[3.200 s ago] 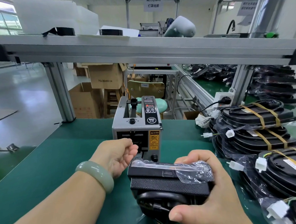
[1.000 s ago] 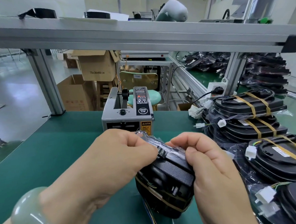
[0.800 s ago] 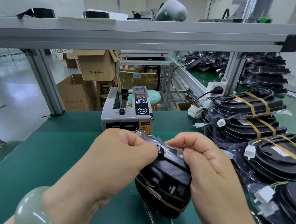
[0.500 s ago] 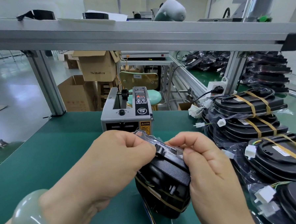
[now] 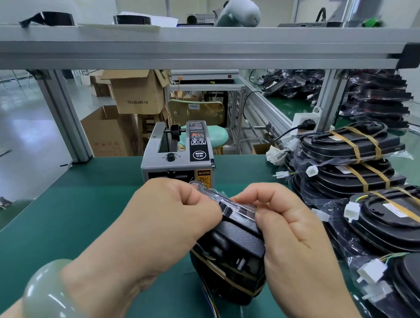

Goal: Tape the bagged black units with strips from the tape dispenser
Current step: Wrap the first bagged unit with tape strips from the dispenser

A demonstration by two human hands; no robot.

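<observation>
The person holds one bagged black unit (image 5: pixel 230 257) upright on the green bench (image 5: pixel 68 215), just in front of the tape dispenser (image 5: pixel 177 155). Both hands meet on its top edge. The left hand (image 5: pixel 163 224) has its grip pinched on the clear bag fold at the left of that edge; the right hand (image 5: pixel 288 227) has its grip pinched on the same fold from the right, thumb and forefinger pressing down. A tan strip (image 5: pixel 225 277) already runs across the unit's lower face.

A few seconds ago the left hand was at the dispenser's mouth and the right hand alone held the unit, which lay flatter with its long edge facing the camera. Since then the left hand has come back to the unit, and the unit has been turned so one corner points toward the person. That suggests a strip has been fetched and is being pressed over the folded bag, though the clear strip itself cannot be made out.

Over the last second almost nothing has shifted: the hands stay in the same pinch, with only small finger changes. This reads as smoothing the tape down.

To the right, the stack of taped units (image 5: pixel 350 161) sits well apart from the hands, each crossed with tan bands, and looks like the likely place for this one.
</observation>
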